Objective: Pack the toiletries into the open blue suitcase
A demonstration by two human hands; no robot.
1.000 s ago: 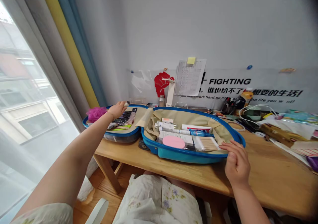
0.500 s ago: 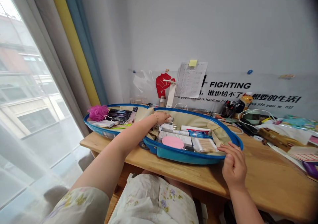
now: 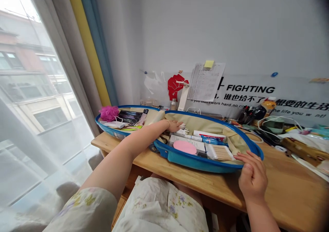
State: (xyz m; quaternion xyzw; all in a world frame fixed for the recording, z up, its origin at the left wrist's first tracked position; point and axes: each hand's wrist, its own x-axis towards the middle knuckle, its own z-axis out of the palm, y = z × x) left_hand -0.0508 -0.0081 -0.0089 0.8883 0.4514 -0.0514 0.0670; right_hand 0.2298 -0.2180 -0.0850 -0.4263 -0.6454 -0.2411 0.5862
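Several fingers of the right hand [image 3: 253, 177], slightly bent and side by side, touch the near rim of the blue suitcase [image 3: 203, 165], open on the wooden desk [image 3: 282, 177]. Inside lie a pink oval pad [image 3: 184, 147] and cotton swabs [image 3: 220, 152]. Farther back, the left hand's [image 3: 174, 126] fingers stretch into the case; I cannot tell whether they pinch the pale item [image 3: 182, 126] there. Papers [image 3: 205, 82] hang behind.

A light wooden table [image 3: 288, 184] carries everything, its near right part bare. An open blue suitcase [image 3: 205, 166] lies across its left and middle, spread in two halves. Along the far edge stand a small bottle [image 3: 173, 104] and a white lamp [image 3: 183, 101]. Farther right are an orange bottle [image 3: 269, 105], a white cable [image 3: 260, 125] and a brown pouch [image 3: 303, 148], amid crowded clutter.
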